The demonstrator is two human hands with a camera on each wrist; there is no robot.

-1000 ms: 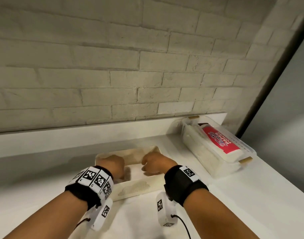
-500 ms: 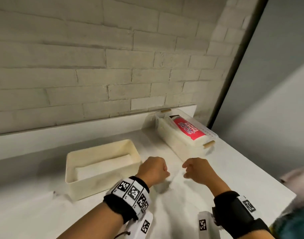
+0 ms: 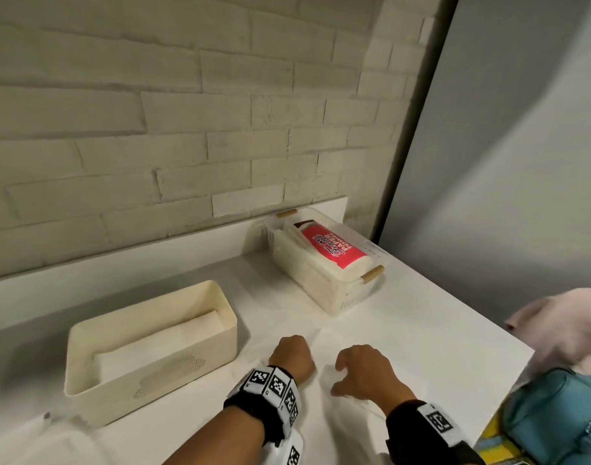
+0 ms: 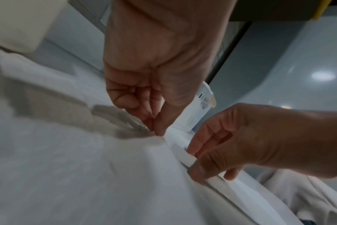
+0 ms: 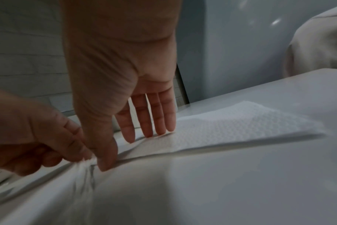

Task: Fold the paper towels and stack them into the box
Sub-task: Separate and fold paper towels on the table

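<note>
A white embossed paper towel (image 5: 231,129) lies flat on the white table to the right of the cream box (image 3: 220,333). My left hand (image 4: 157,130) pinches the towel's near edge between thumb and fingertips, bunching it slightly. Close on its right, my right hand (image 5: 117,152) pinches the same edge with its thumb, and its other fingers (image 5: 150,121) lie straight on the sheet. In the head view both hands, left (image 3: 292,355) and right (image 3: 357,367), sit side by side at the table's front. One folded towel (image 3: 159,344) lies in the box.
A clear basket (image 3: 337,297) holding a red-labelled paper towel pack (image 3: 331,250) stands at the back right against the brick wall. The table's right edge (image 3: 509,340) is near. A teal bag (image 3: 556,414) and pink cloth (image 3: 562,327) lie beyond it.
Both hands came out of the cream box and moved right onto the table, where they now pinch a loose towel. The head view swung to the right.
</note>
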